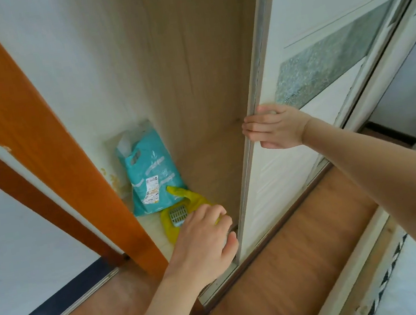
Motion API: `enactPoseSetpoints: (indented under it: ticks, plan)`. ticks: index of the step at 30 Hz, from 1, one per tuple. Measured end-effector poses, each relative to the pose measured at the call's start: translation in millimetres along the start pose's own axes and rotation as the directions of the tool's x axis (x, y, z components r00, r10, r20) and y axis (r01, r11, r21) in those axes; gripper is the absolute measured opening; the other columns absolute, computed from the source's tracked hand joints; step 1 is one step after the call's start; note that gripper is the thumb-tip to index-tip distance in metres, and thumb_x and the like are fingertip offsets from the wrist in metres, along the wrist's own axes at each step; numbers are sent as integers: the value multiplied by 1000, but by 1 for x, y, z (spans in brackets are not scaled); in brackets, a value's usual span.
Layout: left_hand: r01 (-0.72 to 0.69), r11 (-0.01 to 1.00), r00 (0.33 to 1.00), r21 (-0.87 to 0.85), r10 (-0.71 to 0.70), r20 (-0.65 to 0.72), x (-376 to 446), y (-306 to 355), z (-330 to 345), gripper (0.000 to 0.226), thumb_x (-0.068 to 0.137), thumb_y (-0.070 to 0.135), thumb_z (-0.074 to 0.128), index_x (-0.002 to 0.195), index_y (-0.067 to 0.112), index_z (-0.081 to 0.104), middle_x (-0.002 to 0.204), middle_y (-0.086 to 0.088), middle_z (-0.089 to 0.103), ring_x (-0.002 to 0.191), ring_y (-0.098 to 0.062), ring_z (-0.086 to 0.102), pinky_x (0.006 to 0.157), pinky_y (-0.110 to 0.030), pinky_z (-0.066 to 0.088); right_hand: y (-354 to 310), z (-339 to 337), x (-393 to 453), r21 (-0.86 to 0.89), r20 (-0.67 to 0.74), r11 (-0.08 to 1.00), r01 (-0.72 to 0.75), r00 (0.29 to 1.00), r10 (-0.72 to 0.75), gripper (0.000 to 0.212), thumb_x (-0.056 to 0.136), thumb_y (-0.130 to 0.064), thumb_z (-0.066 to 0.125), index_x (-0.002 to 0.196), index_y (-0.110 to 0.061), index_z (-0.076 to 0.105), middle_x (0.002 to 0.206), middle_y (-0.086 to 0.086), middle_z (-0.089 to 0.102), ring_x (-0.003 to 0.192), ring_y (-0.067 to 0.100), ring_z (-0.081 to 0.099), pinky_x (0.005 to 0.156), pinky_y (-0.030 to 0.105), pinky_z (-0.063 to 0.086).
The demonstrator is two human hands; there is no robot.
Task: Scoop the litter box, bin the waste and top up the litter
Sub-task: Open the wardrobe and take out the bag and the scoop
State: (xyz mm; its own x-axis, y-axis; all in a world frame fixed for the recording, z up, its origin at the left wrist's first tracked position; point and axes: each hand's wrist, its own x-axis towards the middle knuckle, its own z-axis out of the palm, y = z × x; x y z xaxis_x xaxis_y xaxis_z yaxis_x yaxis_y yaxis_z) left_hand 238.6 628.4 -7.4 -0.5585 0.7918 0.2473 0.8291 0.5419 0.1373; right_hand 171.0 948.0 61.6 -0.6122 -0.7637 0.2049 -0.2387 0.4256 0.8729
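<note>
A teal bag of litter [150,170] leans in the back left corner on the floor of an open wardrobe. In front of it lies a grey slotted scoop [178,214] on a yellow plastic bag [197,201]. My left hand [203,243] reaches down over the scoop and the yellow bag, fingers bent; the hand hides whether it touches either one. My right hand [275,128] grips the edge of the white sliding door [278,174], fingers curled round its frame.
An orange-brown wooden door frame [39,143] runs along the left of the wardrobe opening. The wardrobe's floor [213,167] beside the bag is bare wood. A wooden floor [272,281] lies below, and a bed edge [405,276] is at the bottom right.
</note>
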Motion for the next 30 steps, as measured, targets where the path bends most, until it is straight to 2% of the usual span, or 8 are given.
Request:
enactPoseSetpoints:
  ticks: [4,8,11,18,26,30]
  plan:
    - [-31,999,999,20,30,27,7,0,4,31,85,37,41,90,20,66,103,6,59,97,-16,51,82,-33,49,2,5,-12,8,28,999,-54,998,54,30,91,-25,40,109,-14,62,113,1,66,119,19,45,115,39,15]
    - [-9,1000,1000,23,8,25,13,0,11,28,83,35,44,87,20,67,100,6,60,93,-17,53,78,-34,50,7,19,-25,28,-7,997,-66,998,66,28,91,-24,40,109,-14,59,113,2,66,119,20,46,113,39,18]
    - [16,999,999,29,-18,36,24,0,16,29,82,35,43,92,20,66,101,4,61,95,-18,54,79,-35,50,13,35,-35,44,-36,997,-58,998,60,29,91,-23,40,109,-14,60,113,2,66,119,21,47,113,39,21]
    - [148,988,989,38,-149,11,73,6,31,40,79,33,45,111,17,64,104,1,63,96,-20,57,79,-34,52,40,84,-67,33,-133,999,7,991,-2,30,89,-25,45,110,-14,63,113,2,65,120,19,48,110,37,24]
    - [312,947,949,69,-314,22,144,23,56,47,81,36,38,118,18,62,107,2,63,98,-20,57,81,-34,51,71,137,-97,55,-228,993,101,970,-86,31,85,-26,47,108,-15,64,110,0,67,117,17,51,110,34,21]
    - [384,920,923,77,-385,2,166,34,63,46,81,37,38,114,17,63,106,1,64,95,-21,57,80,-34,51,85,160,-109,66,-287,986,154,949,-129,29,82,-26,49,103,-16,66,107,-1,68,114,15,53,108,32,23]
